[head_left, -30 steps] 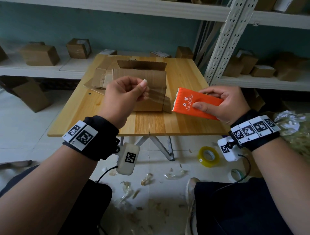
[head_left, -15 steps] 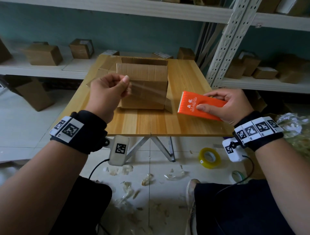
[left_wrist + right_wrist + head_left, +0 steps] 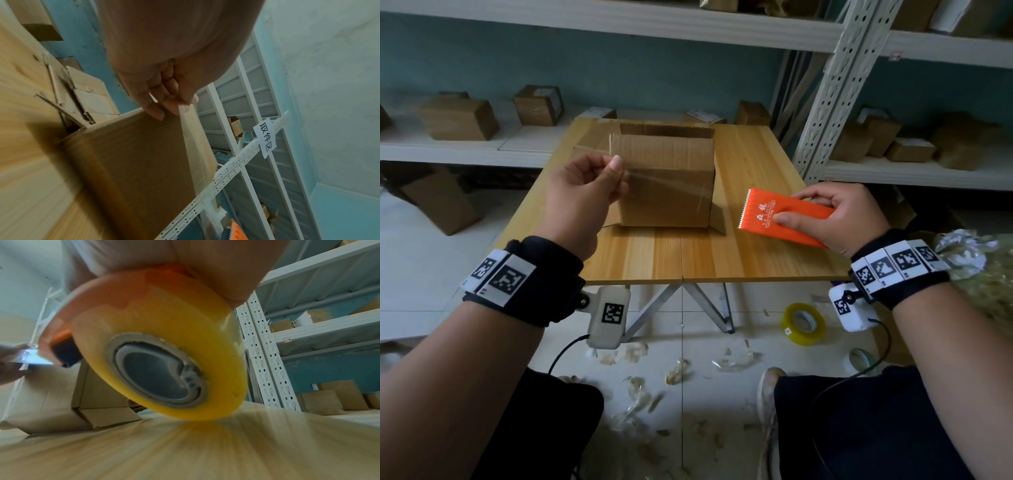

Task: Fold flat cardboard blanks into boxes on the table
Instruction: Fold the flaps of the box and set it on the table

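Note:
An erected cardboard box (image 3: pixel 667 181) stands open-topped on the wooden table (image 3: pixel 688 253), with flat blanks (image 3: pixel 589 144) stacked behind it. My left hand (image 3: pixel 585 192) pinches the free end of a clear tape strip (image 3: pixel 664 183) in front of the box's near face; the tape strip (image 3: pixel 191 129) shows stretched below my fingertips in the left wrist view. My right hand (image 3: pixel 835 212) grips an orange tape dispenser (image 3: pixel 784 216) right of the box, serrated edge toward it. Its yellow tape roll (image 3: pixel 164 353) hangs just above the table.
Metal shelving (image 3: pixel 825 96) with several small boxes stands behind and right of the table. A spare yellow tape roll (image 3: pixel 804 323) and tape scraps (image 3: pixel 678 370) lie on the tiled floor under the table's front edge. A crumpled plastic bag (image 3: pixel 976 267) is at right.
My left hand has drawn the tape end leftward and away from the dispenser, lengthening the strip across the box front. The right hand with the dispenser has barely shifted.

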{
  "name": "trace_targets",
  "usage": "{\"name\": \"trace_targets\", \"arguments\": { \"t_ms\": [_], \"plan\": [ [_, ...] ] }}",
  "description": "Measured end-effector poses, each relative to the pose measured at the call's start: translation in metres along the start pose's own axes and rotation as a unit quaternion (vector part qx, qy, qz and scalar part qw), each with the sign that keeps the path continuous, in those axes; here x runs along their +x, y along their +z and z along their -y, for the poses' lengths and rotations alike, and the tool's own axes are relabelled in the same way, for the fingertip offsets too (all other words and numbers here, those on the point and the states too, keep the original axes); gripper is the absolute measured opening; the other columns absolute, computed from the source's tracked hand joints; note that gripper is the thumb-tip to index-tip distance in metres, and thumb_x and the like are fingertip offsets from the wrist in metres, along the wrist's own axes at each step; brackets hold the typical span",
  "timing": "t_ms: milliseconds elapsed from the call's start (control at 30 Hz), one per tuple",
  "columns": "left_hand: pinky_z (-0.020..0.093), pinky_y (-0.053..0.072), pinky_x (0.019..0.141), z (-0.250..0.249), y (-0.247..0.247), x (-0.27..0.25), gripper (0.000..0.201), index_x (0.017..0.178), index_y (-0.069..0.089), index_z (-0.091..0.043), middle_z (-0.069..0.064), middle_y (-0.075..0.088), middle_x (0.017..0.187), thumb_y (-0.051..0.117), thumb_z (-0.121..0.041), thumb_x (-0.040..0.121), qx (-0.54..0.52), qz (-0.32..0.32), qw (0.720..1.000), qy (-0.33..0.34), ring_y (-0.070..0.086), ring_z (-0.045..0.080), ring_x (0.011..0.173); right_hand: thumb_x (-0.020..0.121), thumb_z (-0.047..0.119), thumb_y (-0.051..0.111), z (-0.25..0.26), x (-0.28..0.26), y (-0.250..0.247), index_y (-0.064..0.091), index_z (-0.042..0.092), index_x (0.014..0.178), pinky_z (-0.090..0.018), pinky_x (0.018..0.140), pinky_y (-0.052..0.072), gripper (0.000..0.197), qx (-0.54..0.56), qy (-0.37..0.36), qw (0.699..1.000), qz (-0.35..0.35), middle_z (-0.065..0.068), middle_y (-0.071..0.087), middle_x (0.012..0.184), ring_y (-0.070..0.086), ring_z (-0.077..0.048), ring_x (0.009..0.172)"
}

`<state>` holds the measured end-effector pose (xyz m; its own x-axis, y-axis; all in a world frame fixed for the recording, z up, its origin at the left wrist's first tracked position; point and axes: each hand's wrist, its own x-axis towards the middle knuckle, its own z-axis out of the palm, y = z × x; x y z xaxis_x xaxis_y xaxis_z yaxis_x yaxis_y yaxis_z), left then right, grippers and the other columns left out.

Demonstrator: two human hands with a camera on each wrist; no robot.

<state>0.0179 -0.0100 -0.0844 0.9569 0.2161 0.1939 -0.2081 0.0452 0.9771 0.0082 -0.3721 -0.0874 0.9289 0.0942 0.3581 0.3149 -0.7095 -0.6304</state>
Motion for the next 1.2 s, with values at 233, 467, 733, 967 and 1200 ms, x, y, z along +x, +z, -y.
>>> {"name": "trace_targets", "arguments": {
  "t_ms": [233, 467, 733, 967, 1200],
  "plan": [
    [0.03, 0.063, 0.09, -0.002, -0.001, -0.001, 0.016, 0.112, 0.069, -0.004, 0.003, 0.074, 0.095, 0.062, -0.017, 0.106, 0.014, -0.008, 1.0, 0.013, 0.074, 0.013, 0.091, 0.07, 0.082, 0.072, 0.011, 0.007, 0.011, 0.073, 0.03, 0.108, -0.035, 0.077, 0.062, 0.064, -0.065, 0.035, 0.997, -0.002, 0.011, 0.073, 0.094, 0.066, 0.0, 0.09],
    [0.038, 0.06, 0.1, -0.003, -0.002, -0.002, 0.008, 0.104, 0.069, -0.013, 0.009, 0.077, 0.102, 0.065, -0.02, 0.105, -0.03, 0.016, 0.999, -0.001, 0.075, 0.025, 0.111, 0.073, 0.084, 0.07, 0.014, 0.013, 0.018, 0.072, 0.031, 0.112, -0.037, 0.071, 0.063, 0.066, -0.112, 0.059, 0.992, -0.009, 0.012, 0.072, 0.09, 0.069, -0.005, 0.082],
    [0.049, 0.057, 0.105, 0.002, 0.001, -0.008, 0.014, 0.099, 0.071, -0.012, 0.016, 0.077, 0.103, 0.079, -0.022, 0.094, -0.029, 0.072, 0.997, 0.026, 0.073, 0.036, 0.113, 0.081, 0.085, 0.06, 0.012, 0.023, 0.028, 0.063, 0.035, 0.126, -0.039, 0.079, 0.061, 0.067, -0.181, 0.095, 0.978, 0.029, 0.007, 0.073, 0.107, 0.07, -0.015, 0.089],
    [0.045, 0.064, 0.089, 0.003, 0.016, -0.021, 0.017, 0.097, 0.078, -0.009, 0.011, 0.08, 0.096, 0.084, -0.024, 0.091, 0.03, 0.06, 0.986, 0.151, 0.077, 0.03, 0.094, 0.085, 0.084, 0.055, 0.015, 0.031, 0.034, 0.058, 0.034, 0.113, -0.039, 0.077, 0.061, 0.057, -0.21, 0.123, 0.97, 0.031, 0.007, 0.069, 0.1, 0.069, -0.017, 0.085],
    [0.034, 0.064, 0.07, 0.006, 0.039, -0.04, 0.011, 0.091, 0.078, -0.007, 0.009, 0.079, 0.086, 0.084, -0.017, 0.09, 0.052, 0.13, 0.971, 0.192, 0.076, 0.031, 0.079, 0.084, 0.081, 0.058, 0.019, 0.04, 0.044, 0.055, 0.032, 0.101, -0.04, 0.076, 0.06, 0.053, -0.217, 0.146, 0.965, 0.026, 0.009, 0.067, 0.092, 0.068, -0.018, 0.08]
  ]
}}
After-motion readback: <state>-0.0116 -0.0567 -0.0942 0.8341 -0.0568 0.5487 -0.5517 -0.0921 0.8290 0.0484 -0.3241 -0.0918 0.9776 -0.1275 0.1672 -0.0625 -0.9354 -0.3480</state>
